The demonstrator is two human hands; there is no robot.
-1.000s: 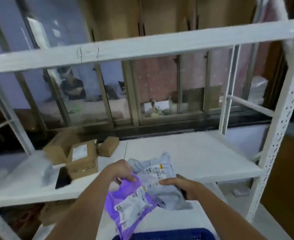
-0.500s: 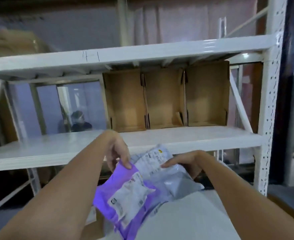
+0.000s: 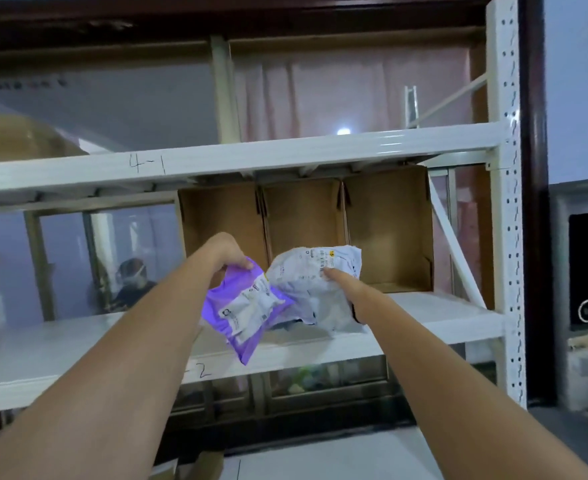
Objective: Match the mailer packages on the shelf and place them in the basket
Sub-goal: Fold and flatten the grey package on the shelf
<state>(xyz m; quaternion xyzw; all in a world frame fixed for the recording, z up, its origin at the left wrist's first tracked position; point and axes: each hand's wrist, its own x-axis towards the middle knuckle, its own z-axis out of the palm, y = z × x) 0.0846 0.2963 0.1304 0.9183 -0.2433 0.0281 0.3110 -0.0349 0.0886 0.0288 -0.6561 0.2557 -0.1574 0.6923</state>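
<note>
The left hand (image 3: 228,252) pinches the top edge of a purple mailer (image 3: 242,308), and the right hand (image 3: 337,277) grips a grey mailer (image 3: 315,287) just beside it, their edges overlapping. Both mailers are held up in front of 3 cardboard boxes (image 3: 306,230) standing on the shelf (image 3: 78,344) beyond the hands. The labels are too blurred to compare, so the match seems undecided. No basket is in view; placing is still to do.

"4-1" handwritten on the upper shelf beam (image 3: 237,160)
</note>
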